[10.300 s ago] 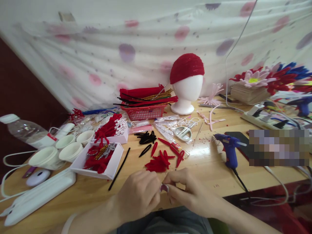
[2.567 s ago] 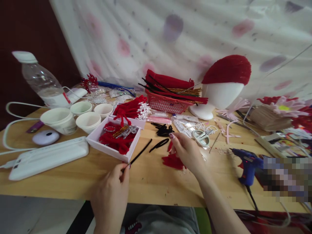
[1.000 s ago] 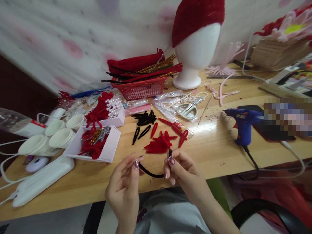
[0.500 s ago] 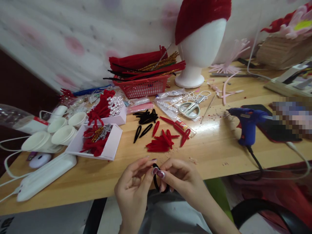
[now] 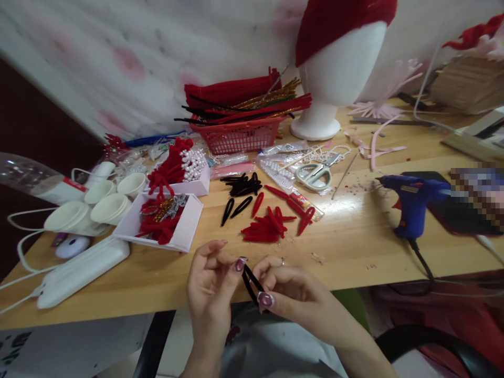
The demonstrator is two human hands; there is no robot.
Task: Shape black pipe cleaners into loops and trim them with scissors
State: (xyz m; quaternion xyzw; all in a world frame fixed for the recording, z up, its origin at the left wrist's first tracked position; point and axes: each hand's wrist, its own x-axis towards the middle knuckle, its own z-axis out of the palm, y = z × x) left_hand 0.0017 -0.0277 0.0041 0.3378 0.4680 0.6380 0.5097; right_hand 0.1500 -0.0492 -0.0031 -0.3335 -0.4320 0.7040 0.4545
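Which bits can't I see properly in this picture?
All in the head view:
Black loop: lower end partly hidden by the right hand.
Red cap: top cut off by the upper edge.
Clear bottle: its end cut off by the left edge.
Packet label: print too small to read.
Far right: pixelated patch hides what's beneath.

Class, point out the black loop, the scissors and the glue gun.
Black loop point(image 5: 254, 278), head view: midway along one strand.
Scissors point(image 5: 324, 168), head view: where blades meet handles.
Glue gun point(image 5: 412, 206), head view: upper part of its blue grip.
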